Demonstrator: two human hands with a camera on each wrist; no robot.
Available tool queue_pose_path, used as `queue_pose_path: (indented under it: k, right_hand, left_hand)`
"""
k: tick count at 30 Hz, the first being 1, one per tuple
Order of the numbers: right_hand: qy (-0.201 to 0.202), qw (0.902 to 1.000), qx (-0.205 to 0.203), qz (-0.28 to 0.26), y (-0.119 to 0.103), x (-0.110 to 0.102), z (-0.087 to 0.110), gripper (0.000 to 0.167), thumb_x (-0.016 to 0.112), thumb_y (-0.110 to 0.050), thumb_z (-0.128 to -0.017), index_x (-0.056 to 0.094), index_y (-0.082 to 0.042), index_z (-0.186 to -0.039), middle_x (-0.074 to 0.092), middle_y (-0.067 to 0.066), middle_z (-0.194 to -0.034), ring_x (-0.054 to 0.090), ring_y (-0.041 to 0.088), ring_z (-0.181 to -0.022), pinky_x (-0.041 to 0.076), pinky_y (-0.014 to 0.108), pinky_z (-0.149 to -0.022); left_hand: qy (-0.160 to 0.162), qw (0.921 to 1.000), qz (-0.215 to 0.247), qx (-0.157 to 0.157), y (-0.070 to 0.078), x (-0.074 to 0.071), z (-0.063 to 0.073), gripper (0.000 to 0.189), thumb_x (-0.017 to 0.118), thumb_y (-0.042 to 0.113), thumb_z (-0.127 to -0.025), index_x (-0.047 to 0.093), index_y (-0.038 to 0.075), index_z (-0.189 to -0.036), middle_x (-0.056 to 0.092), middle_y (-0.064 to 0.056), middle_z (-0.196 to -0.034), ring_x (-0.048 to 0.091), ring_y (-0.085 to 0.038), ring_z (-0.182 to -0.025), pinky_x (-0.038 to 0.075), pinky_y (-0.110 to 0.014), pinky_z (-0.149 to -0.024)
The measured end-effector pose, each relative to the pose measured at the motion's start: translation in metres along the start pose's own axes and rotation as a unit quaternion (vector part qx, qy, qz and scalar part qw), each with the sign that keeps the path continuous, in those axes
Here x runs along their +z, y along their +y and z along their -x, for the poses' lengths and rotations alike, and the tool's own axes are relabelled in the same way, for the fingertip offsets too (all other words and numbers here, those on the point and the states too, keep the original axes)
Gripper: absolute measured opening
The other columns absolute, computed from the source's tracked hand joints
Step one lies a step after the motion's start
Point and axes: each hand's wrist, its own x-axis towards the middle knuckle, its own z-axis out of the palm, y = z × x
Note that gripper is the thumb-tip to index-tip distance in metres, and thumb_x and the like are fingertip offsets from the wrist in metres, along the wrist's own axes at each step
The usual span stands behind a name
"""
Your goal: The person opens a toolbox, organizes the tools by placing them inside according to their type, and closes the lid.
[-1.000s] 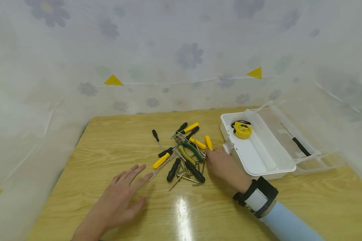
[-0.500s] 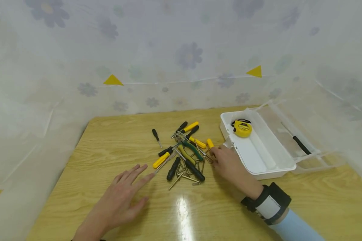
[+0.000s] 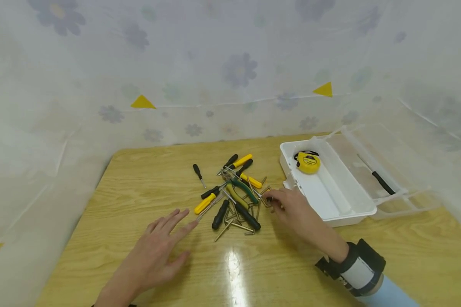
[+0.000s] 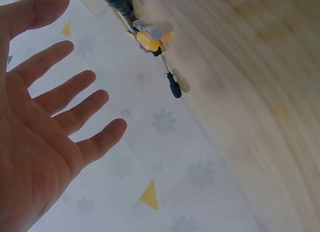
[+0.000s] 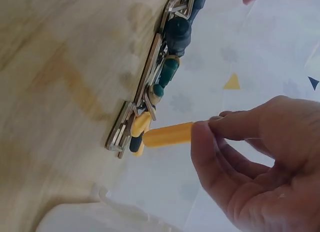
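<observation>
Wooden table, right hand now pinching yellow-handled screwdriver

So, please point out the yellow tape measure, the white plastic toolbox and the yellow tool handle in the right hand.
yellow tape measure [image 3: 308, 163], head view, its top face
white plastic toolbox [image 3: 351, 212], head view, near rim
yellow tool handle [image 5: 167, 135], right wrist view, mid-handle

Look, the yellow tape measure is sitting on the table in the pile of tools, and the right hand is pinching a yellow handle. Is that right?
Not quite. The yellow tape measure sits inside the open white toolbox, not in the pile of tools; the head view shows it. The right hand does pinch a yellow handle, as the right wrist view shows.
</observation>
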Motion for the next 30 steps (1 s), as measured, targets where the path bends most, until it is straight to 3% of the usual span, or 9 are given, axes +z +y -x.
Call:
queue_pose_path:
  k: [5, 9, 14, 18, 22, 26, 28, 30]
  right_hand:
    - [0.051, 0.9983, -0.028, 0.003, 0.001, -0.002, 0.001, 0.028, 0.073, 0.009, -0.085, 0.074, -0.010, -0.106, 0.065, 0.010, -0.102, 0.060, 0.015, -0.076, 0.051, 0.027, -0.062]
    - [0.045, 0.9978, -0.026, -0.041, 0.003, -0.004, 0.000, 0.023, 0.070, 0.006, -0.091, 0.064, -0.004, -0.110, 0.065, 0.016, -0.121, 0.064, 0.015, -0.079, 0.054, 0.027, -0.064]
    - [0.009, 0.9910, 0.020, -0.132, 0.005, -0.004, -0.001, 0.020, 0.054, 0.002, -0.102, 0.051, 0.002, -0.122, 0.070, 0.014, -0.105, 0.059, 0.009, -0.071, 0.050, 0.021, -0.060]
    - [-0.009, 0.9835, 0.045, -0.175, 0.004, -0.010, 0.000, 0.035, 0.047, -0.002, -0.106, 0.045, 0.002, -0.141, 0.067, 0.010, -0.088, 0.066, 0.010, -0.064, 0.051, 0.021, -0.055]
    - [-0.001, 0.9893, 0.042, -0.140, 0.003, -0.017, 0.000, 0.050, 0.053, -0.002, -0.104, 0.042, 0.000, -0.153, 0.059, 0.003, -0.078, 0.055, 0.003, -0.059, 0.046, 0.021, -0.054]
    - [0.019, 0.9959, 0.043, -0.077, 0.004, -0.026, 0.004, 0.056, 0.060, 0.004, -0.098, 0.045, 0.001, -0.152, 0.055, 0.007, -0.091, 0.035, 0.000, -0.065, 0.037, 0.021, -0.057]
    - [0.039, 0.9970, 0.042, -0.052, 0.007, -0.033, 0.005, 0.057, 0.064, 0.006, -0.093, 0.051, 0.001, -0.148, 0.058, 0.011, -0.096, 0.037, 0.003, -0.066, 0.038, 0.023, -0.057]
    - [0.068, 0.9964, 0.044, -0.024, 0.012, -0.041, 0.005, 0.055, 0.070, 0.007, -0.089, 0.058, 0.000, -0.142, 0.064, 0.012, -0.097, 0.049, 0.007, -0.067, 0.048, 0.026, -0.059]
  left_hand:
    - [-0.004, 1.0000, 0.001, -0.004, -0.001, 0.000, 0.001, 0.071, 0.078, 0.033, -0.086, 0.052, 0.023, -0.151, 0.049, -0.011, -0.157, 0.050, -0.037, -0.141, 0.048, -0.060, -0.105]
    - [-0.008, 0.9999, 0.004, -0.005, -0.001, 0.000, 0.001, 0.072, 0.078, 0.032, -0.086, 0.050, 0.025, -0.152, 0.049, -0.011, -0.157, 0.051, -0.037, -0.141, 0.049, -0.060, -0.105]
    - [-0.012, 0.9999, 0.007, -0.008, -0.002, 0.000, 0.000, 0.071, 0.077, 0.032, -0.087, 0.050, 0.027, -0.152, 0.049, -0.011, -0.157, 0.050, -0.037, -0.141, 0.048, -0.061, -0.105]
    - [-0.009, 0.9999, 0.008, -0.007, -0.003, 0.000, -0.001, 0.071, 0.078, 0.032, -0.087, 0.050, 0.026, -0.152, 0.048, -0.012, -0.158, 0.050, -0.038, -0.141, 0.048, -0.062, -0.105]
    - [-0.003, 1.0000, 0.006, -0.005, -0.004, 0.000, -0.002, 0.071, 0.078, 0.032, -0.086, 0.051, 0.025, -0.151, 0.049, -0.013, -0.157, 0.050, -0.039, -0.141, 0.048, -0.062, -0.105]
    - [-0.002, 1.0000, 0.005, -0.003, -0.004, 0.001, -0.001, 0.070, 0.078, 0.031, -0.085, 0.053, 0.024, -0.150, 0.050, -0.014, -0.155, 0.051, -0.039, -0.140, 0.049, -0.061, -0.104]
    - [0.002, 1.0000, 0.007, 0.001, -0.005, 0.001, -0.002, 0.069, 0.078, 0.030, -0.085, 0.054, 0.023, -0.149, 0.050, -0.014, -0.155, 0.052, -0.040, -0.139, 0.049, -0.061, -0.104]
    - [0.009, 0.9999, 0.007, 0.007, -0.006, 0.002, -0.003, 0.068, 0.078, 0.030, -0.085, 0.055, 0.021, -0.149, 0.050, -0.014, -0.155, 0.052, -0.040, -0.139, 0.050, -0.062, -0.102]
